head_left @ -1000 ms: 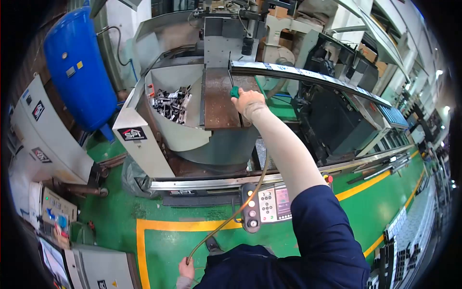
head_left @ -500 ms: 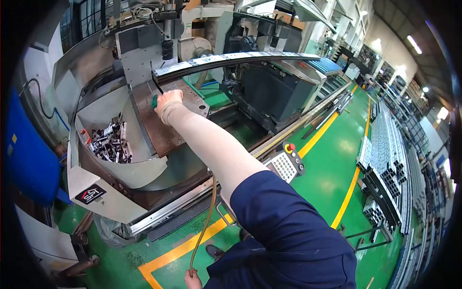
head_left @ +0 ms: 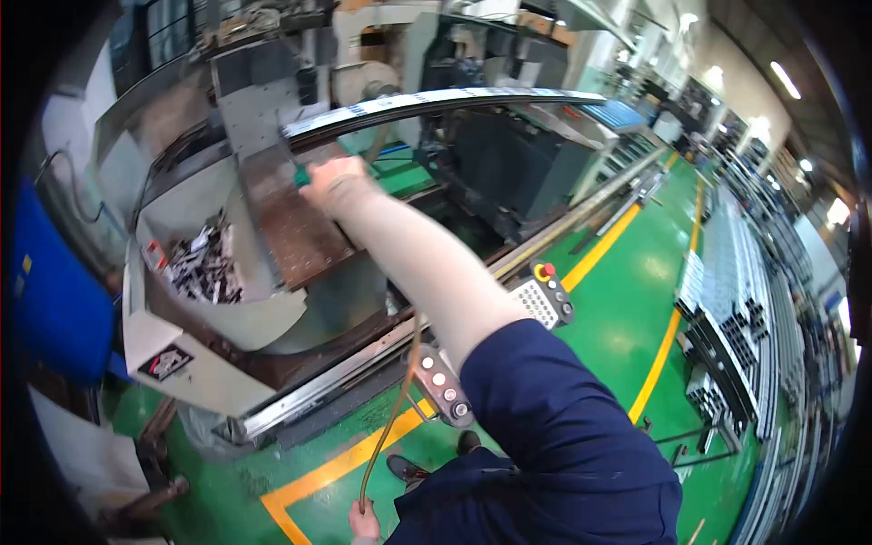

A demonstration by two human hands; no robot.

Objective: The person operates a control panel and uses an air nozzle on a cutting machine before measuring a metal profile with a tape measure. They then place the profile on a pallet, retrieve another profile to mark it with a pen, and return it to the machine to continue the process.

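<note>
My right hand (head_left: 334, 179) is stretched out over the brown machine bed plate (head_left: 295, 232), closed around a green air blow gun (head_left: 302, 175). Most of the gun is hidden by the fingers. A thin yellowish-brown hose (head_left: 389, 427) hangs below the forearm, its upper part out of sight behind the arm. Low in the view, my left hand (head_left: 363, 520) is closed on this hose. Just beyond the right hand, a long profile bar with printed film (head_left: 436, 100) lies across the machine.
A bin of metal offcuts (head_left: 207, 263) sits left of the plate. Button panels (head_left: 442, 386) and a keypad with a red stop button (head_left: 538, 304) line the machine's near edge. Stacked metal profiles (head_left: 727, 300) lie right of the green floor aisle (head_left: 627, 309).
My right hand has shifted right with the blow gun, and the view is blurred by motion. More of the lower button panel shows. My left hand still holds the hose, slightly higher in view.
</note>
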